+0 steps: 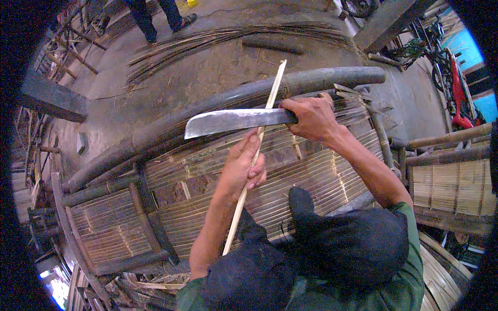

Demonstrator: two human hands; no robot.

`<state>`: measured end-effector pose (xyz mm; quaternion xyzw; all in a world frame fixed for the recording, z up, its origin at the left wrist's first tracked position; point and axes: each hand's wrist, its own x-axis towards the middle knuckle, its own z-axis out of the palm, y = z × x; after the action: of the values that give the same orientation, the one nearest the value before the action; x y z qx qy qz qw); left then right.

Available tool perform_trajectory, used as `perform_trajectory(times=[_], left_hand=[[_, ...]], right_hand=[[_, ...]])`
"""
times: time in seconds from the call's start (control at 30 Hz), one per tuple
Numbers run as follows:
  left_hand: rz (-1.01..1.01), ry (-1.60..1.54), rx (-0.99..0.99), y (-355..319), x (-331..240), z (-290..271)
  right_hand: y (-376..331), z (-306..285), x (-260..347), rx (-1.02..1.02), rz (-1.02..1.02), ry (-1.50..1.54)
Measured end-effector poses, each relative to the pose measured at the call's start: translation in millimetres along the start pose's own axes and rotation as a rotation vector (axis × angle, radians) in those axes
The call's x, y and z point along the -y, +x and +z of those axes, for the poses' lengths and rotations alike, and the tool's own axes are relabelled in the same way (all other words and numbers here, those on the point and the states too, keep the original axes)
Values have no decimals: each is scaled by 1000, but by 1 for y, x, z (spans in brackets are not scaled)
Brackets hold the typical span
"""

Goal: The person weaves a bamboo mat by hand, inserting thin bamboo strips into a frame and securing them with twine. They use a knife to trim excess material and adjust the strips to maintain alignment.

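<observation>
A pale, narrow bamboo strip point(240, 208) slants up and away from my lap, its far end rising past the blade. My left hand point(245, 167) is closed around the strip about its middle, thumb lying along it. My right hand point(313, 118) grips the handle of a machete point(233, 120), and the fist hides most of that handle. The broad steel blade points left and crosses the strip just beyond my left fingertips. At the crossing, blade and strip appear to touch.
Beneath my hands is a slatted bamboo bench point(332, 181) with a thick bamboo pole point(311, 79) along its far side. On the floor beyond lie a bundle of long strips point(218, 44) and a dark log point(272, 45). Another person's legs point(155, 18) stand at the far left.
</observation>
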<state>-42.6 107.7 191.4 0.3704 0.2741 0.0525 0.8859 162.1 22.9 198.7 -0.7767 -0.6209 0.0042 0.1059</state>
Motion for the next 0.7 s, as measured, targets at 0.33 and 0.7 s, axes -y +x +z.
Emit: perform_trajectory(times=[0.33, 0.7], left_hand=[[-3, 18, 95, -7, 5, 25], [-74, 126, 138, -21, 7, 24]], right_hand=[[-1, 8, -62, -116, 5, -119], [-46, -45, -133, -348, 341, -41]])
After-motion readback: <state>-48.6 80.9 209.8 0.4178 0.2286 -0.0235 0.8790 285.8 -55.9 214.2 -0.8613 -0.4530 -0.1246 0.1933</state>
